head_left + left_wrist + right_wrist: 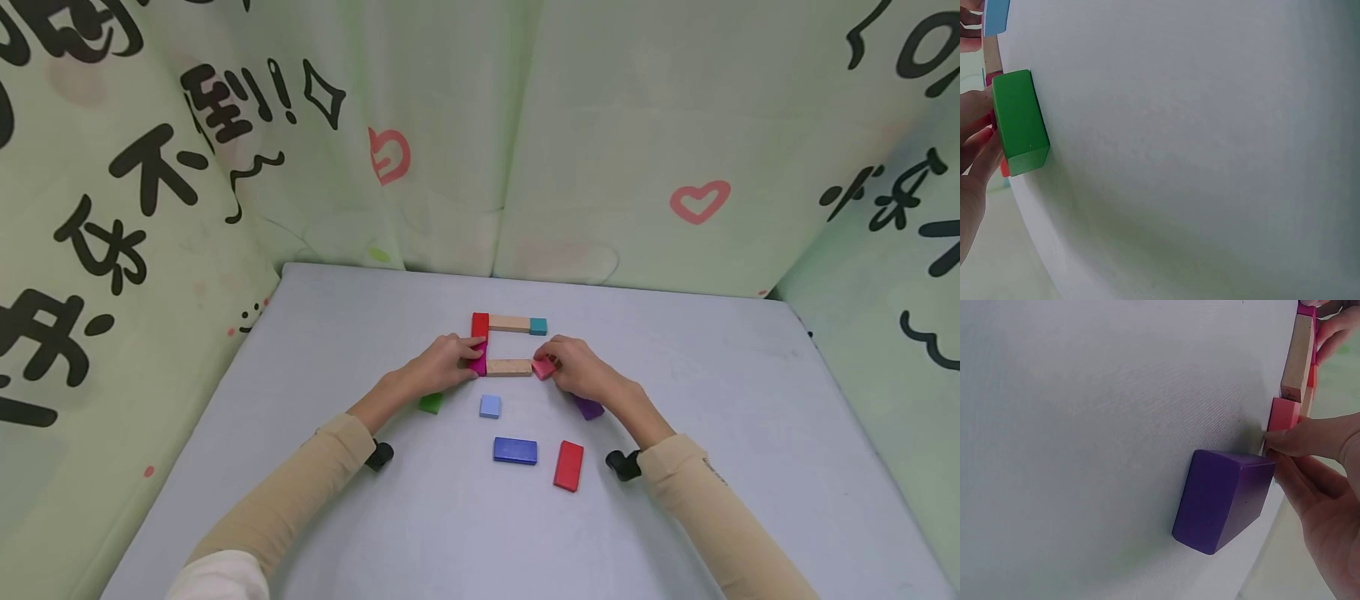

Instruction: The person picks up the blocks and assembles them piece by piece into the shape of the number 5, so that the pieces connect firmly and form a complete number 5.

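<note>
On the table in the head view, wooden blocks form a partial outline. My left hand [444,363] holds the magenta block [477,360] on its left side, fingers at the upper end and thumb at the lower. Directly above stands a red block [480,325]. A plain wood block [509,367] runs right from the magenta one. At its right end, my right hand [581,367] pinches a small pink block [543,367], tilted in the head view; the right wrist view shows thumb and fingers on this pink block [1283,415].
Another plain block [510,323] and a teal cube [538,327] form the upper row. Nearer lie a green block [431,403], a light blue cube [490,407], a purple block [588,407], a blue block [515,451] and a red block [568,466]. Printed curtains surround the table.
</note>
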Demonstrator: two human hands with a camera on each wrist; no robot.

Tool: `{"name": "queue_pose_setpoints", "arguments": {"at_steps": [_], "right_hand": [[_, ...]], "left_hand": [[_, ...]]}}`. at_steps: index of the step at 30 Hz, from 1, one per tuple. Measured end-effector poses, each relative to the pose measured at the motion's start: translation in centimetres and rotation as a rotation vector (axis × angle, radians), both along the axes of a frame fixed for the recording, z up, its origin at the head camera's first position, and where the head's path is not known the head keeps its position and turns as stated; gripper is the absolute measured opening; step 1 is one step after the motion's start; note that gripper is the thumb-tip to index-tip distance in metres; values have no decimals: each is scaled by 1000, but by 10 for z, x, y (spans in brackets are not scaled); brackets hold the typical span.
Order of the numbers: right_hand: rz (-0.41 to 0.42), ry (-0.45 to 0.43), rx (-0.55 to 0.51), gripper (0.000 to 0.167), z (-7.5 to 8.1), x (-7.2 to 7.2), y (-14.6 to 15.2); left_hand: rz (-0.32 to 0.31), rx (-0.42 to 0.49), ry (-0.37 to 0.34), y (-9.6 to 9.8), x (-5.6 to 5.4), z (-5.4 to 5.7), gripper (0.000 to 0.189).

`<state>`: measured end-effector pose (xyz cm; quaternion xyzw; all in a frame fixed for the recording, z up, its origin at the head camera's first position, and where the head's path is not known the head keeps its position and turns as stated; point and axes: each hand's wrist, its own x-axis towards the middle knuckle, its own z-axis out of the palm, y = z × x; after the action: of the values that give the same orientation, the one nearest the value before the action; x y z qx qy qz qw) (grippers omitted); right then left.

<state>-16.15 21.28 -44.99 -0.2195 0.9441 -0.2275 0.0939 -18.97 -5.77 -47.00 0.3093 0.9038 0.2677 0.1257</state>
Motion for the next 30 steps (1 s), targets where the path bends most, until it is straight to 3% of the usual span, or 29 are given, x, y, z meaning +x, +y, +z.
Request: {"name": "queue_pose_setpoints", "arguments": {"at_steps": [18,30], "right_hand": [[-65,-50,-9,34,9,10,21],[-126,-98,-111,39,11,24,50]], "left_hand": [[6,16,5,-1,0,-6,42],[8,8,6,1,-3,-6,43]]}}
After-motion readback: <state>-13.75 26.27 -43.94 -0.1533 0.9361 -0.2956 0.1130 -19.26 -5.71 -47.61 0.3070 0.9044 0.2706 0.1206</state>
